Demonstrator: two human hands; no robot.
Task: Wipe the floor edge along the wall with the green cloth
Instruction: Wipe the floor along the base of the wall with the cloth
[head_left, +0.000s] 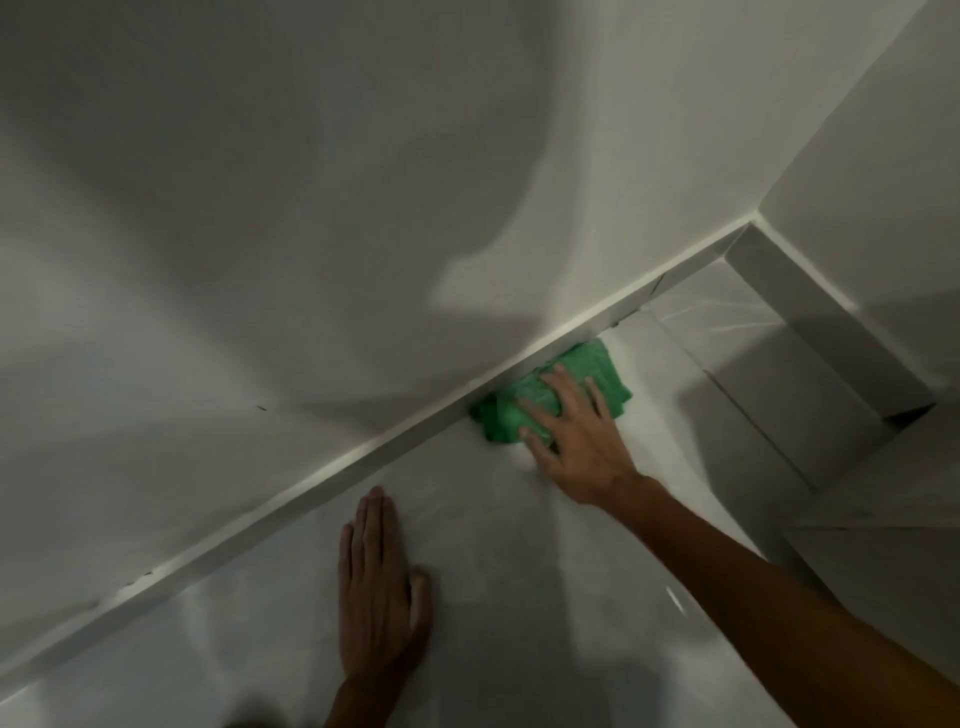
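- Pale glossy floor (493, 545), white wall (260, 208) with skirting (363, 457) running diagonally; corner far right.
- Green cloth (561, 395) bunched on floor, pressed against skirting.
- Right hand (576, 441) flat on cloth, fingers spread, pressing rather than clamping.
- Left hand (379, 587) laid flat on floor, fingers together, holding nothing, near skirting, apart from cloth.

A side wall (883, 156) at the right, grey skirting (810, 332) along its foot.
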